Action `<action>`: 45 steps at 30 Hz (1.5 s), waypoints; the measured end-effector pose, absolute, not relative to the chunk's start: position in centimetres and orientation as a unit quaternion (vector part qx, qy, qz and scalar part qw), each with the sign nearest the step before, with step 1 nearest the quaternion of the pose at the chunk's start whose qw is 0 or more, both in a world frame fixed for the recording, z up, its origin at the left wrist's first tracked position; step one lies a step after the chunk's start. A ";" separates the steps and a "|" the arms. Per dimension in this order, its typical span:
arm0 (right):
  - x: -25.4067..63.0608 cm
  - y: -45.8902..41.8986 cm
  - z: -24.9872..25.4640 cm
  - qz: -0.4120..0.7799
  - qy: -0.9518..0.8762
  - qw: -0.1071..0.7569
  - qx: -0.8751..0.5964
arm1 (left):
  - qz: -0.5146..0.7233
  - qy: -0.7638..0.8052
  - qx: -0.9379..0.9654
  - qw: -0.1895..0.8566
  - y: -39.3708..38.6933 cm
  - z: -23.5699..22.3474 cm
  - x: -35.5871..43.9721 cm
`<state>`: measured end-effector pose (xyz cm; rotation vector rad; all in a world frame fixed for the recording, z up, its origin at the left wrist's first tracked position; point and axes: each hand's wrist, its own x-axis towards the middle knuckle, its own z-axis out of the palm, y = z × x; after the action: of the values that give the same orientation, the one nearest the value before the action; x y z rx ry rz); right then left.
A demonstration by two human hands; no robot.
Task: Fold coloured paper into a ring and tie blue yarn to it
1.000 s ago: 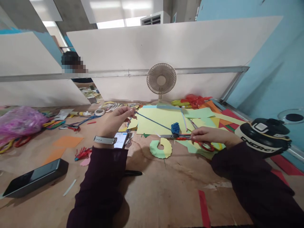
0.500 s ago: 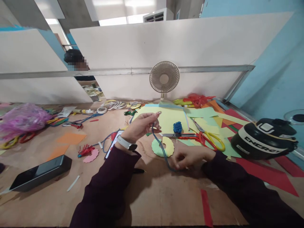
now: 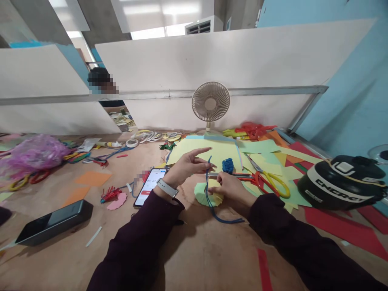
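Note:
A doubled blue cord [image 3: 207, 186] hangs from the fingertips of my left hand [image 3: 192, 165], which pinches it near its top while the index finger points out straight. The lower ends of the cord trail to the right on the table. Just right of the cord is my right hand [image 3: 233, 188], fingers curled and thumb tip close beside the strands; whether anything is between them I cannot make out. Beneath lies a scalloped green and yellow paper ring [image 3: 200, 196], partly covered by the right hand and the cord. A blue cord bundle [image 3: 228, 165] sits just behind.
Scissors with red and yellow handles [image 3: 277, 184] and a cutter lie behind my right hand. To the right stands a black jug [image 3: 339, 182] among coloured papers. A phone [image 3: 148, 192] is by my left wrist, a dark box [image 3: 56, 222] farther left. A fan [image 3: 210, 103] stands behind.
My right hand has let go of the cord's lower ends and moved up and left to the cord over the ring. My left hand has shifted slightly right, its index finger now extended.

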<state>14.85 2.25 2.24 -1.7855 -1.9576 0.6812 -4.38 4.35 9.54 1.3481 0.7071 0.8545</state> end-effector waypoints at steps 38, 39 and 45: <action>16.2 1.8 4.8 0.459 -0.611 0.509 -0.396 | 0.339 0.120 0.521 0.774 6.5 8.3 -6.7; 16.3 1.8 4.8 0.449 -0.620 0.507 -0.396 | 0.332 0.139 0.530 0.768 6.5 8.3 -6.7; 16.4 2.2 4.2 0.379 -0.649 0.504 -0.425 | 0.355 0.303 0.518 0.717 6.2 7.7 -4.9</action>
<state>16.40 2.18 4.23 -1.0272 -1.5672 0.9153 -4.93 6.21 7.73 1.1463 0.6698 0.7861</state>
